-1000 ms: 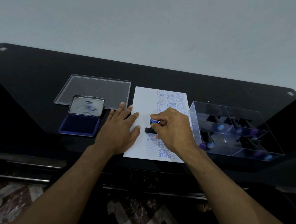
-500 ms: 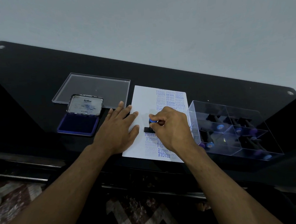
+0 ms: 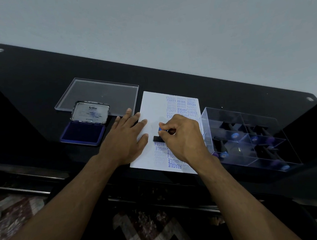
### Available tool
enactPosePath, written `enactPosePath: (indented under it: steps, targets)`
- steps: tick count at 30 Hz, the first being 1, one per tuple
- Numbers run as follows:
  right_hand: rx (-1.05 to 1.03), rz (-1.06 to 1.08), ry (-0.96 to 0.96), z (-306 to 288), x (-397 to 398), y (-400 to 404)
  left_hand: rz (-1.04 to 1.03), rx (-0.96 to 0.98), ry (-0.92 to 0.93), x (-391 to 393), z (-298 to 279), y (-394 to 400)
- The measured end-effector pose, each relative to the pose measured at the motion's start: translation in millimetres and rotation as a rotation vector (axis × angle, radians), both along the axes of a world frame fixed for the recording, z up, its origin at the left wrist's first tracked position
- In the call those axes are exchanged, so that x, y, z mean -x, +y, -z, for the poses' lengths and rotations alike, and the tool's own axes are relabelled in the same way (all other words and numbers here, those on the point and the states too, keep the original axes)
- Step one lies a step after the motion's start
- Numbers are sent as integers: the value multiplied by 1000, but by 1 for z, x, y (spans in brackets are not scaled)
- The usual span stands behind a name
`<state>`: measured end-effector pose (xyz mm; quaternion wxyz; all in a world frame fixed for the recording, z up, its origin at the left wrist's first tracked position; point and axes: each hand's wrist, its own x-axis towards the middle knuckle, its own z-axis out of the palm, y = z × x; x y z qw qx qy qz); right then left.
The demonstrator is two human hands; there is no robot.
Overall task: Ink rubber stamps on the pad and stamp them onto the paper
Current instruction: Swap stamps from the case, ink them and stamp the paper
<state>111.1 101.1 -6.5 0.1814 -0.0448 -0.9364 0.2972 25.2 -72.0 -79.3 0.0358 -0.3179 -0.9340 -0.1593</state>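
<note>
Stamp (image 3: 158,138) under right hand (image 3: 183,137)

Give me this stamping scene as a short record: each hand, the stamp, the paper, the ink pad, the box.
left hand: flat on the paper's left edge
right hand: grips the stamp
stamp: base down on the paper
paper: blue prints, left part blank
ink pad: open, left of paper
clear box: more stamps, right of paper
</note>
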Motion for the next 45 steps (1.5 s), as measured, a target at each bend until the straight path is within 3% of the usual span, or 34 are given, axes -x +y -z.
enactPosePath:
  steps: [45]
  targets:
    - [45,34,50,9,3,-2,2,3,-4,1,1,0]
